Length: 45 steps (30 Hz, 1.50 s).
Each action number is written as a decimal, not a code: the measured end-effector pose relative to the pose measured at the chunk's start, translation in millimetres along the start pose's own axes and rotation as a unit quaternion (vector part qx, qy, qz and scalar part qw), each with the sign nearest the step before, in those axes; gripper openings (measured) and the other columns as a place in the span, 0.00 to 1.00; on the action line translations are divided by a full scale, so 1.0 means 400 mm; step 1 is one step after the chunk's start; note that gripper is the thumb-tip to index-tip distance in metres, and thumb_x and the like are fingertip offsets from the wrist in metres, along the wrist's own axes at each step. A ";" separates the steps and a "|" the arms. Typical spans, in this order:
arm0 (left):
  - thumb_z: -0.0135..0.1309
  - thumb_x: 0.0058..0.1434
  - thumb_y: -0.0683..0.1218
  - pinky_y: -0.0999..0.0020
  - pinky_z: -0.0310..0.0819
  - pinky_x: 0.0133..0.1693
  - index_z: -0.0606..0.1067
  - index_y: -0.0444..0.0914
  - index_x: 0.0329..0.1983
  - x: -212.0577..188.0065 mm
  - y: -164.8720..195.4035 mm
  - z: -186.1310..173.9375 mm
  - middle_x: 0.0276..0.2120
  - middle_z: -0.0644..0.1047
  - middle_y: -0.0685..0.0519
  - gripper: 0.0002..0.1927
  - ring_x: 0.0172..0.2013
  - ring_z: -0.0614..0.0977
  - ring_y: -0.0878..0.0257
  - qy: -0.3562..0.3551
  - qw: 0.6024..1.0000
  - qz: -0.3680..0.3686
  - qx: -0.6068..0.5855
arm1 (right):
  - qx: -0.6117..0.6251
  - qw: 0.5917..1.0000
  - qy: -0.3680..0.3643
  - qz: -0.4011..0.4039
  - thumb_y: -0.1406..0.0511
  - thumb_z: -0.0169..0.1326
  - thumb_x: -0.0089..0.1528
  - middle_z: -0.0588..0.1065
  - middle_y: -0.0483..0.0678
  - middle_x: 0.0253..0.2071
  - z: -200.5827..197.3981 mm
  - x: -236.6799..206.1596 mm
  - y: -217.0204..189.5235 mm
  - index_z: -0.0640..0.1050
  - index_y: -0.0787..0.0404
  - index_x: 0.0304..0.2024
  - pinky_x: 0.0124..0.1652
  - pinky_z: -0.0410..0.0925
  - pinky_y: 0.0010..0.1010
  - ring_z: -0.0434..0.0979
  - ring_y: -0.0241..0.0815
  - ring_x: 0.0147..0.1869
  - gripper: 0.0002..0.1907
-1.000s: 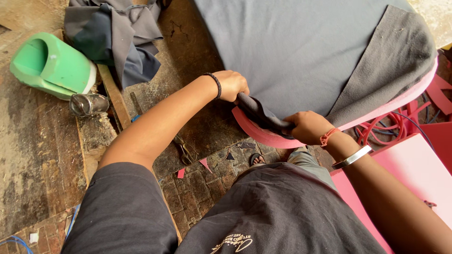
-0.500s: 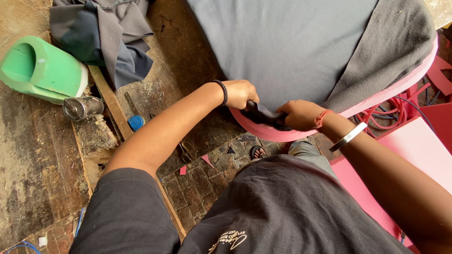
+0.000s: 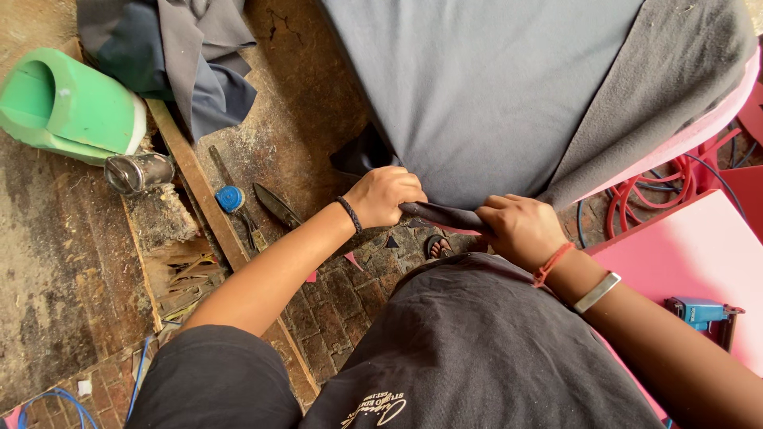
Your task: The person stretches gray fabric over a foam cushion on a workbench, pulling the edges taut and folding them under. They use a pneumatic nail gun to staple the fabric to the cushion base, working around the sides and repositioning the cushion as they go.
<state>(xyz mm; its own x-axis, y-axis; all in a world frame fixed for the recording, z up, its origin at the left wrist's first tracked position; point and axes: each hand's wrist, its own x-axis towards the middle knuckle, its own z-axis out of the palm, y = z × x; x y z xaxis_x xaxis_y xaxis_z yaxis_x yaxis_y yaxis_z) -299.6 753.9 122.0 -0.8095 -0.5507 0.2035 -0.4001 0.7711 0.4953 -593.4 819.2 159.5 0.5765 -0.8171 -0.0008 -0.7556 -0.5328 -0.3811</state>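
A large grey fabric is draped over a round pink foam form. My left hand, with a black band at the wrist, pinches the fabric's near edge. My right hand, wearing a red thread and a metal bracelet, grips the same folded edge just to the right. Both hands pull the dark edge taut between them, close together.
On the floor at left lie a green foam block, a metal can, a wooden strip, scissors and a blue reel. A pile of dark cloth sits at top left. A blue staple gun rests on a pink board at right, near red hoses.
Both hands have shifted along the fabric edge and now hold it stretched flat between them; the pink rim under my hands is now covered by the cloth.
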 end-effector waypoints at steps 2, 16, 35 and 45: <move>0.54 0.39 0.32 0.61 0.75 0.43 0.82 0.39 0.36 -0.009 0.000 0.004 0.35 0.80 0.55 0.20 0.40 0.79 0.55 0.022 1.000 0.021 0.002 | 0.010 1.000 -0.022 -0.008 0.57 0.59 0.55 0.77 0.44 0.36 -0.003 -0.023 0.016 0.82 0.55 0.39 0.37 0.73 0.39 0.80 0.46 0.43 0.13; 0.51 0.38 0.34 0.66 0.74 0.36 0.82 0.41 0.30 -0.077 0.021 0.058 0.30 0.82 0.58 0.17 0.34 0.81 0.61 0.093 0.993 0.048 0.051 | 0.015 0.989 -0.146 -0.018 0.63 0.55 0.55 0.80 0.38 0.41 -0.040 -0.008 0.013 0.84 0.44 0.47 0.39 0.74 0.37 0.82 0.44 0.43 0.18; 0.54 0.56 0.51 0.61 0.79 0.32 0.85 0.55 0.31 -0.105 0.002 0.249 0.29 0.84 0.56 0.09 0.24 0.83 0.61 0.022 0.982 -0.017 0.186 | -0.079 0.985 -0.067 0.141 0.63 0.56 0.55 0.80 0.47 0.28 0.288 -0.167 0.185 0.87 0.41 0.33 0.35 0.74 0.42 0.82 0.50 0.33 0.10; 0.58 0.53 0.47 0.61 0.79 0.43 0.86 0.53 0.29 -0.096 0.032 0.275 0.33 0.85 0.54 0.07 0.33 0.85 0.58 0.055 0.976 -0.159 0.141 | 0.086 0.922 0.111 0.360 0.59 0.62 0.58 0.80 0.53 0.32 0.239 -0.194 0.153 0.86 0.54 0.37 0.41 0.74 0.42 0.82 0.52 0.37 0.09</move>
<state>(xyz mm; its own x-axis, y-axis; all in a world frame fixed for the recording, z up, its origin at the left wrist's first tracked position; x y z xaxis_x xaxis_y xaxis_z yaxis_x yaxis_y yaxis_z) -321.0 819.9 27.6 -0.5798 -0.7958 0.1747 -0.7390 0.6039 0.2987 -654.7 871.2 47.8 -0.1483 -0.9806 -0.1283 -0.8462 0.1930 -0.4967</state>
